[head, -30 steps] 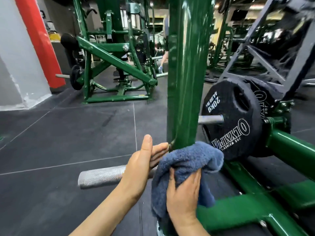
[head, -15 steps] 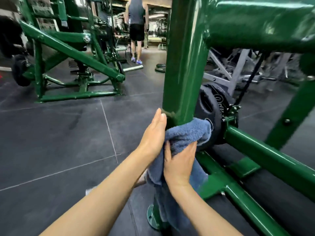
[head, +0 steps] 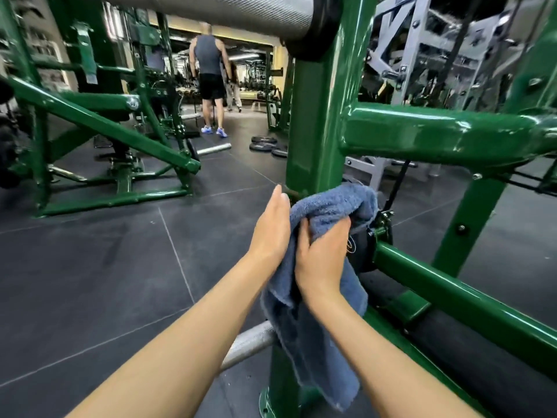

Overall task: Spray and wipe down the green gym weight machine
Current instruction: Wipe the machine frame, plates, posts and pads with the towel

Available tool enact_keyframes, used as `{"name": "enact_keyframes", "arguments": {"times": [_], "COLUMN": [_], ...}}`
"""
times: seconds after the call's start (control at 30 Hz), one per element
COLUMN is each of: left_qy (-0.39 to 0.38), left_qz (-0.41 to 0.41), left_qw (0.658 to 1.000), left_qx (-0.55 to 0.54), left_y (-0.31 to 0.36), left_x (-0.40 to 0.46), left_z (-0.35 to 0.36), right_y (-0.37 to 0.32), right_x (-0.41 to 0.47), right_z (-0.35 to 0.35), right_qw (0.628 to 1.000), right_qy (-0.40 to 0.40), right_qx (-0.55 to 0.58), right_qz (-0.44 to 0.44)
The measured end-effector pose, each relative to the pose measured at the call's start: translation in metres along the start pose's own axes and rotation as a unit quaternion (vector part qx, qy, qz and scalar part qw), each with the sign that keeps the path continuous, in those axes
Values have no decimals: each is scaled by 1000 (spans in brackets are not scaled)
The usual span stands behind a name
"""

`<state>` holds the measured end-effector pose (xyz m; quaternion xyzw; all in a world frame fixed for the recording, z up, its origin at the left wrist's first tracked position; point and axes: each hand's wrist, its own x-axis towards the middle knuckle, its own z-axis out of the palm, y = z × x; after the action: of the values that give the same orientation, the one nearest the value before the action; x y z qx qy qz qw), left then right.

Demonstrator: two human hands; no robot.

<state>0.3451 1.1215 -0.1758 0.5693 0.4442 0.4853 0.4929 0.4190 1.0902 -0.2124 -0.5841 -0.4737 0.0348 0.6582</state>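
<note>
Blue towel (head: 328, 206), soft, limp and light, bunched round the green upright post (head: 316, 131) just under its crossbar joint, gripped by right hand (head: 324, 254) and flat-pressed by straight-fingered left hand (head: 271, 233), best held at the wad; far-side contact probably hidden.

blue towel (head: 328, 206) + both hands: slid higher up green upright post (head: 316, 131) | lower end now hangs free

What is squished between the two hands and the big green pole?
A fluffy blue towel, wrapped round the green metal post under the left hand and right hand, in the head view.
</note>
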Motion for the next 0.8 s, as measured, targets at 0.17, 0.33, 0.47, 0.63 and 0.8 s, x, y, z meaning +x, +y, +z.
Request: {"name": "enact_keyframes", "arguments": {"times": [0.17,0.33,0.47,0.63,0.8], "left_qy": [-61,-59,-13,-16,-35], "left_qz": [53,8,-7,-20,-26], "left_qw": [996,998,1000,1000,999], "left_qx": [34,20,1,-15,-32], "left_y": [-12,-11,20,22,16], "left_x": [14,26,21,16,4], "left_z": [0,-4,-6,-10,-12], "right_y": [31,12,-48,-42,-20], "right_x": [-40,-33,21,26,-5], "right_z": [-5,-20,-11,-3,-7], "right_qw": [993,993,999,996,988], "right_qy": [-68,-73,25,23,-25], "right_qx": [-44,-87,-46,-90,-152], "right_qz": [81,27,-13,1,22]}}
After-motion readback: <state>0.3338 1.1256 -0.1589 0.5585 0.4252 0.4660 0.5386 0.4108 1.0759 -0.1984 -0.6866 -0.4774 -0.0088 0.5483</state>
